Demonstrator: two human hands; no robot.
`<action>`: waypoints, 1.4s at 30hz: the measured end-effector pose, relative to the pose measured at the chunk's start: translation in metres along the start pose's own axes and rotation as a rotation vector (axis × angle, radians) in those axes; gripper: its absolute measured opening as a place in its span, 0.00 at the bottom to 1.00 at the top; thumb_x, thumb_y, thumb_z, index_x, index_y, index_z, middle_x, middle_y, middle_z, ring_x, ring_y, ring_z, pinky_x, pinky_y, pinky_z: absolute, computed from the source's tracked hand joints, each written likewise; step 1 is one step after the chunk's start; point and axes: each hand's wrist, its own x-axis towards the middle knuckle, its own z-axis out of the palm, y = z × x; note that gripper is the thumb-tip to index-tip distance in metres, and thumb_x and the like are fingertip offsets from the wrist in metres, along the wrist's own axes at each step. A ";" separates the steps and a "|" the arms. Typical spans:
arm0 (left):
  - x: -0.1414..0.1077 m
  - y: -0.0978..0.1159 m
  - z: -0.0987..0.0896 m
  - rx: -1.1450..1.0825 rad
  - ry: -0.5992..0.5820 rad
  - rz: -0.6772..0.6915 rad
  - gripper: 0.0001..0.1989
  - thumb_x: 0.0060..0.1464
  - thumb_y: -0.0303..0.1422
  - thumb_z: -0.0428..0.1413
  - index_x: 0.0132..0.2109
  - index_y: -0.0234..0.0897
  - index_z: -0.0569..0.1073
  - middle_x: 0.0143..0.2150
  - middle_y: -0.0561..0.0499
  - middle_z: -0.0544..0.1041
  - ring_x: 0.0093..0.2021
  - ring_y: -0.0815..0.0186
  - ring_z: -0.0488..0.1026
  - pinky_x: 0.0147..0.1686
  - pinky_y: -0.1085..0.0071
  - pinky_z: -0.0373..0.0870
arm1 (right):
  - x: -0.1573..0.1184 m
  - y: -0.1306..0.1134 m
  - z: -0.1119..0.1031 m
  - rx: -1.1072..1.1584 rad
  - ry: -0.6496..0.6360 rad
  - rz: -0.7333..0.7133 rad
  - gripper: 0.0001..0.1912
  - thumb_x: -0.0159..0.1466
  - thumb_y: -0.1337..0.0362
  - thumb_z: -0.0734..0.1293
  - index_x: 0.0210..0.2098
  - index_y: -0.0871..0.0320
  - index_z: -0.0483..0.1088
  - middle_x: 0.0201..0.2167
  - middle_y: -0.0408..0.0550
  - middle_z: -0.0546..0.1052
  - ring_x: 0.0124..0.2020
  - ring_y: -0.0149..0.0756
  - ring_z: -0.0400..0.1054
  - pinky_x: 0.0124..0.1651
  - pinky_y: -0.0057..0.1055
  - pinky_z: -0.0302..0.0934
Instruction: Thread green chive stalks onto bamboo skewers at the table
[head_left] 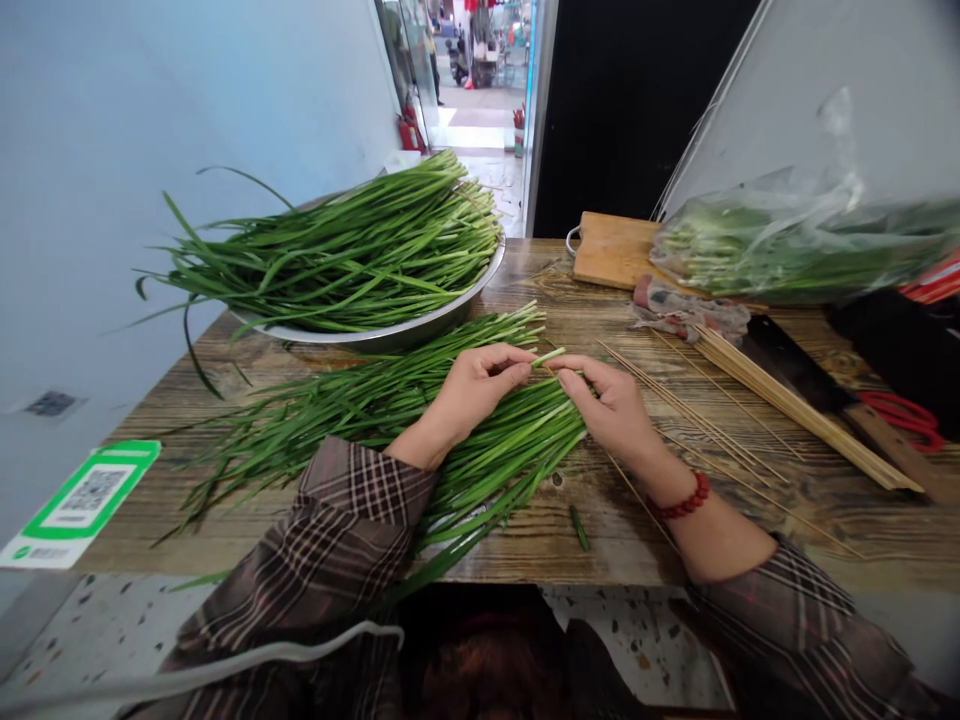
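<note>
QR card: at the table's left edge (88, 500).
Steel basin: rim (390, 332) behind the chives on the table, garlic chives (337, 250) heaped in it, long leaves overhanging; a sleeve could snag them and drag some out.
Table chives: spread pile (300, 420) in front of the basin, running under my hands, pale cut ends to the right; my forearm could push the ends out of line.
Left hand: my left hand (476, 390) comes in over the pile, wrist bent inward, thumb and index pinching one chive stalk (549, 356) near its pale end.
Stalk: between both hands, above the pile; could split or bruise if I squeeze hard or the point goes in off-centre.
Right hand: my right hand (615, 410) reaches in from the right, palm down, fingers curled, thumb and index apparently closed on a thin skewer (637, 495) slanting back under the palm; a slip could prick my left fingertips, so close together.
Loose skewers: several (697, 420) right of my hand; my forearm could roll them.
Far right: skewer bundle (802, 415) just beside a knife (795, 360).
</note>
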 end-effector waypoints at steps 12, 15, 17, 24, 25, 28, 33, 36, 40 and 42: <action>-0.003 0.002 -0.002 0.003 -0.049 -0.032 0.10 0.50 0.34 0.58 0.35 0.32 0.78 0.27 0.52 0.73 0.29 0.70 0.66 0.32 0.74 0.61 | -0.006 0.004 0.002 -0.017 0.018 0.112 0.19 0.65 0.58 0.61 0.55 0.52 0.67 0.33 0.44 0.77 0.28 0.34 0.69 0.35 0.33 0.65; -0.002 0.000 -0.001 -0.071 -0.060 -0.066 0.10 0.49 0.35 0.58 0.35 0.31 0.77 0.25 0.54 0.71 0.27 0.72 0.64 0.31 0.74 0.59 | -0.007 0.002 0.000 -0.047 0.006 0.093 0.20 0.65 0.59 0.61 0.56 0.51 0.67 0.33 0.45 0.76 0.28 0.34 0.67 0.34 0.33 0.64; -0.002 -0.001 -0.001 -0.097 -0.067 -0.082 0.10 0.49 0.34 0.58 0.34 0.31 0.77 0.23 0.54 0.70 0.26 0.72 0.63 0.29 0.74 0.58 | -0.006 0.000 0.000 -0.056 0.010 0.068 0.20 0.65 0.59 0.62 0.55 0.52 0.68 0.36 0.46 0.76 0.29 0.34 0.68 0.35 0.33 0.64; -0.003 0.000 0.002 -0.110 -0.078 -0.117 0.07 0.48 0.32 0.58 0.33 0.31 0.77 0.21 0.56 0.68 0.24 0.73 0.61 0.27 0.74 0.54 | -0.007 0.001 0.002 -0.065 0.017 0.070 0.21 0.65 0.59 0.61 0.57 0.51 0.66 0.29 0.43 0.74 0.23 0.31 0.62 0.31 0.32 0.61; -0.002 0.000 0.002 -0.115 -0.080 -0.120 0.07 0.48 0.32 0.59 0.32 0.31 0.77 0.21 0.56 0.68 0.24 0.73 0.61 0.27 0.74 0.54 | -0.008 0.001 0.002 -0.065 0.015 0.071 0.21 0.65 0.59 0.61 0.57 0.52 0.66 0.29 0.43 0.74 0.23 0.32 0.62 0.31 0.32 0.61; -0.002 -0.001 0.001 -0.134 -0.092 -0.123 0.06 0.48 0.31 0.58 0.31 0.31 0.77 0.21 0.56 0.68 0.24 0.73 0.61 0.27 0.74 0.54 | -0.008 0.000 0.002 -0.057 0.006 0.067 0.20 0.66 0.59 0.61 0.57 0.52 0.66 0.30 0.44 0.74 0.25 0.33 0.64 0.32 0.32 0.61; -0.003 -0.003 0.005 -0.094 -0.112 -0.109 0.06 0.50 0.30 0.58 0.31 0.31 0.77 0.23 0.55 0.71 0.25 0.72 0.64 0.29 0.74 0.58 | -0.008 0.002 0.004 -0.065 0.021 0.060 0.15 0.66 0.58 0.61 0.51 0.52 0.69 0.30 0.44 0.74 0.27 0.35 0.66 0.33 0.33 0.61; -0.003 -0.007 0.009 -0.012 -0.128 -0.051 0.06 0.51 0.30 0.57 0.31 0.31 0.78 0.30 0.51 0.77 0.31 0.70 0.70 0.35 0.73 0.63 | -0.008 0.007 0.007 -0.082 0.036 0.067 0.10 0.65 0.58 0.61 0.41 0.54 0.69 0.31 0.45 0.75 0.30 0.35 0.68 0.35 0.32 0.61; 0.002 -0.014 0.001 0.179 -0.163 0.048 0.07 0.52 0.28 0.56 0.34 0.32 0.79 0.34 0.48 0.79 0.35 0.67 0.73 0.39 0.72 0.66 | -0.005 0.017 0.011 -0.118 0.018 0.120 0.10 0.65 0.57 0.61 0.37 0.56 0.69 0.30 0.45 0.75 0.31 0.35 0.69 0.36 0.32 0.60; 0.007 -0.018 -0.009 0.299 -0.151 0.092 0.08 0.54 0.29 0.55 0.37 0.33 0.80 0.36 0.47 0.79 0.38 0.65 0.74 0.41 0.70 0.67 | -0.004 0.022 0.014 -0.119 0.009 0.152 0.11 0.65 0.57 0.61 0.37 0.57 0.69 0.30 0.46 0.75 0.31 0.35 0.69 0.36 0.32 0.59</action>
